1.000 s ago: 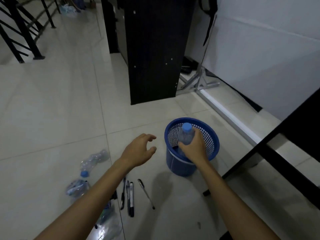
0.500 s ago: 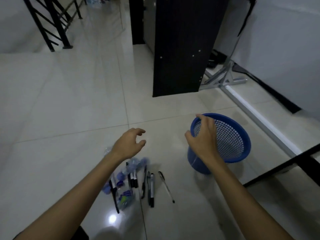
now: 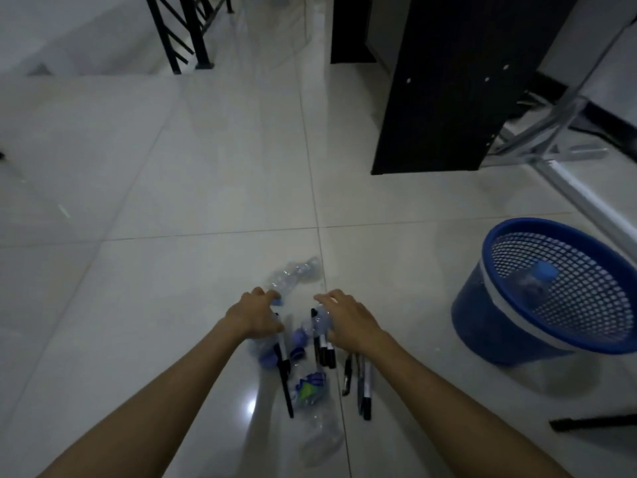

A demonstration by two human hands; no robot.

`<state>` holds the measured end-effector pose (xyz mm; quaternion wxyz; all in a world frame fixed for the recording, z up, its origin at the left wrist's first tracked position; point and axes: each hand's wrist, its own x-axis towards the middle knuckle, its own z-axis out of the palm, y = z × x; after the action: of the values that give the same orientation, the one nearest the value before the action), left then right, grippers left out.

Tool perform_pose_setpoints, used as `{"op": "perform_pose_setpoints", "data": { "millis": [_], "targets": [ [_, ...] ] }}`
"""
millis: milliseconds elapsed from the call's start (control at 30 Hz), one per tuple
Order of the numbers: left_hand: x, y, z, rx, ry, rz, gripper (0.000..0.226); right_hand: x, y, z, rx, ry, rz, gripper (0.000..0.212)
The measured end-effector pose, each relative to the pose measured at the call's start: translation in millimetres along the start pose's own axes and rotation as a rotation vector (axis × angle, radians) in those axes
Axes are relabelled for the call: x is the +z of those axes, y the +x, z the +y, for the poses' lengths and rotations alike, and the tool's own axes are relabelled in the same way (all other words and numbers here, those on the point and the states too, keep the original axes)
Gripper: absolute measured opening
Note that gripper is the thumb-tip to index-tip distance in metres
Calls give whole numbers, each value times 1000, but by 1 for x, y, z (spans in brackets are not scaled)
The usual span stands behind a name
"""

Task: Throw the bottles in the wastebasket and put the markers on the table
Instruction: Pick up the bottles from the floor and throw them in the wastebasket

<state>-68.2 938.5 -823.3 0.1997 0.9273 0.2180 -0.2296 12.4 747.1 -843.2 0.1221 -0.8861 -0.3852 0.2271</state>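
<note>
Several clear crushed bottles and black markers lie in a heap on the tiled floor. My left hand (image 3: 254, 315) curls over the blue-capped neck of one crushed bottle (image 3: 293, 274), fingers and thumb apart. My right hand (image 3: 349, 320) hovers open over a second bottle (image 3: 320, 321), touching it. A third bottle (image 3: 312, 389) with a coloured label lies nearer me. One long marker (image 3: 284, 377) crosses the heap, two markers (image 3: 326, 351) lie under my right wrist, and more markers (image 3: 365, 386) sit to the right. The blue mesh wastebasket (image 3: 548, 223) stands to the right with a bottle (image 3: 534, 282) inside.
A tall black panel (image 3: 448, 81) stands ahead on the right, with a metal frame (image 3: 551, 143) beside it. A black railing (image 3: 179, 32) is at the far left. A black bar (image 3: 593, 422) lies on the floor below the basket.
My right hand let the bottle go into the wastebasket and swung left. Both hands came down onto the heap of bottles and markers. My view turned left, so the basket now sits at the right.
</note>
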Motion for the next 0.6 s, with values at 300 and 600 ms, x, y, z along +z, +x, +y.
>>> {"op": "perform_pose_setpoints", "data": {
  "millis": [300, 600],
  "targets": [
    [42, 13, -31, -136, -39, -37, 70, 49, 17, 18, 71, -313, 164, 60],
    [13, 11, 8, 14, -182, 212, 63, -29, -41, 39, 22, -57, 429, 60]
  ]
}}
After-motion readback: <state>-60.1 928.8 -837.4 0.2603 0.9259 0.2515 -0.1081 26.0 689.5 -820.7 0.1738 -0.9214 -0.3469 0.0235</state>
